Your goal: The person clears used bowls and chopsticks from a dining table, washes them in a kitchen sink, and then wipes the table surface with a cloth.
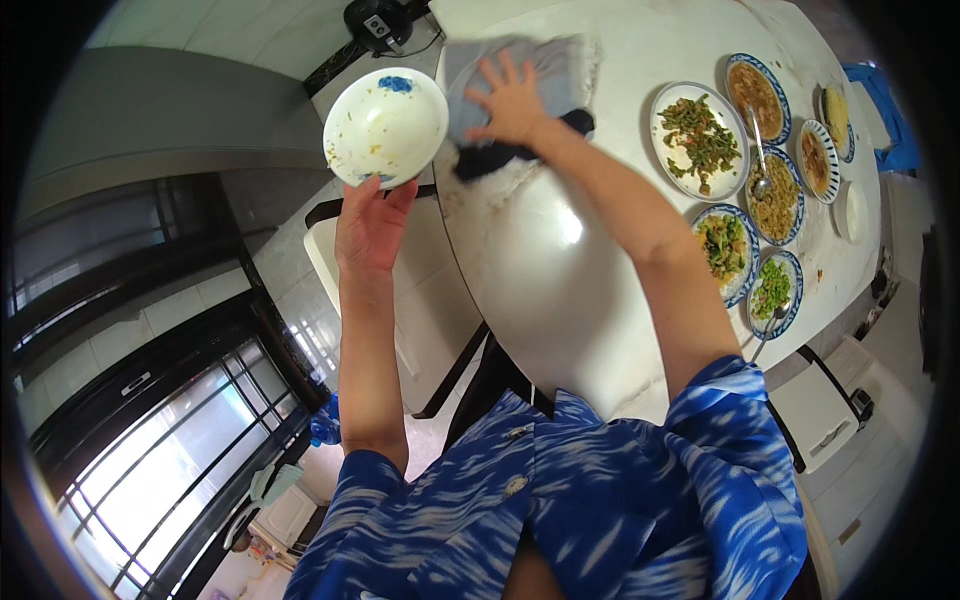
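My left hand (375, 225) grips the near rim of a white bowl (386, 124) with blue flower marks. Bits of food cling to the bowl's inside, and it is held beyond the table's left edge. With fingers spread, my right hand (512, 101) lies over a grey cloth (555, 67) on the marble-patterned table (517, 247). The cloth looks blurred at its right side. A dark piece of fabric (491, 161) shows below the palm, and I cannot tell whether it belongs to the grey cloth.
On the table's right stand several dishes of food, among them an oval plate of chopped vegetables (697, 142), a bowl of brown stew (756, 97) and a plate with a spoon (776, 199). A white chair (420, 300) stands left of the table. Beyond it is a black appliance (379, 26).
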A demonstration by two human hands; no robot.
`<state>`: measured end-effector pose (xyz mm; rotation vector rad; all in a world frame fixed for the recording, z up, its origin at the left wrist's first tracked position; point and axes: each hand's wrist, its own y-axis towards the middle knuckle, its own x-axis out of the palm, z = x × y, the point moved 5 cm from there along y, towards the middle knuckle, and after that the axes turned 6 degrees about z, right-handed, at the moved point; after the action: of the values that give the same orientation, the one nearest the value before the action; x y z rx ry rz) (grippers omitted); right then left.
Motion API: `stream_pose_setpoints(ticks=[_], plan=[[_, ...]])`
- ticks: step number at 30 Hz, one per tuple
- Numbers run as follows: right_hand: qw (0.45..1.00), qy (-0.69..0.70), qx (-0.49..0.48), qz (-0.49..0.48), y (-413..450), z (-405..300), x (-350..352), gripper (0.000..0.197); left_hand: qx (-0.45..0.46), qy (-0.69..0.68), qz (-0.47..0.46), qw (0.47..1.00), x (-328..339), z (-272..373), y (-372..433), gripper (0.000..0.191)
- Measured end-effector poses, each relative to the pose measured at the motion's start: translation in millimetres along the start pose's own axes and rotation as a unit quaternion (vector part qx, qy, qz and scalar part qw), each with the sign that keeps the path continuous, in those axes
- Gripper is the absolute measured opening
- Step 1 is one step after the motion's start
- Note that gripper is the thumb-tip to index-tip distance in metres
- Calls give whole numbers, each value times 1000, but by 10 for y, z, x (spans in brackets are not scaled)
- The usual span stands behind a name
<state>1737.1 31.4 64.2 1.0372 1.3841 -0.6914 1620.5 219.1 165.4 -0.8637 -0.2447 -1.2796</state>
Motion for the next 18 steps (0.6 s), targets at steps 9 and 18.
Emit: stream_pose_setpoints(ticks=[9, 18], plan=[[974, 198, -106, -36, -1979, -1208, -376, 58, -88, -8, -2, 996, -70, -541, -430, 55], [973, 184, 142, 8, -4274, -908, -822, 50, -193, 48, -48, 979, 107, -1395, -1132, 55]])
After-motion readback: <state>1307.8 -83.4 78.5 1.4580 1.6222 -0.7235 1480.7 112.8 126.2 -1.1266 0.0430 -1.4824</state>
